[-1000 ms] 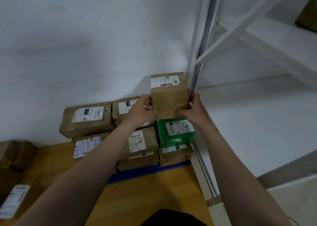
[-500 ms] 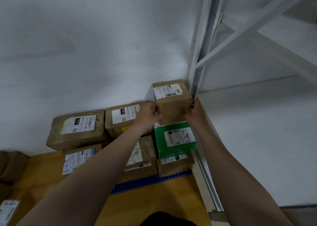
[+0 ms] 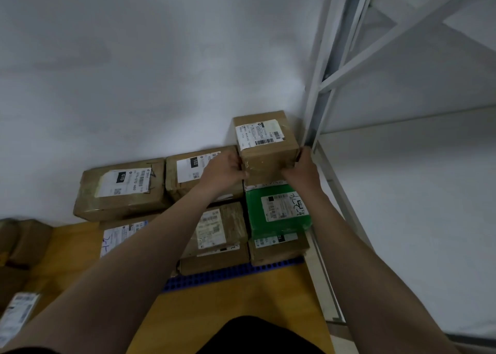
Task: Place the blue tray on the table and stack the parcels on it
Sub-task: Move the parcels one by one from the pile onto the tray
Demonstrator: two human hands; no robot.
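A small brown cardboard parcel (image 3: pixel 267 145) with a white label sits at the top back right of the stack, against the wall. My left hand (image 3: pixel 224 172) grips its left side and my right hand (image 3: pixel 302 169) its right side. Below it lies a green parcel (image 3: pixel 277 208) on another brown box (image 3: pixel 279 249). More brown parcels (image 3: pixel 122 187) fill the stack to the left. The blue tray (image 3: pixel 233 274) shows only as a perforated front edge under the stack, on the wooden table (image 3: pixel 228 305).
A white metal shelving frame (image 3: pixel 319 106) stands right beside the stack and my right hand. A white wall is behind. Loose brown parcels (image 3: pixel 18 246) and a labelled packet (image 3: pixel 17 316) lie at the table's left edge.
Both hands have carried the small brown parcel down and back onto the top of the stack, behind the green parcel. The view has shifted a little.
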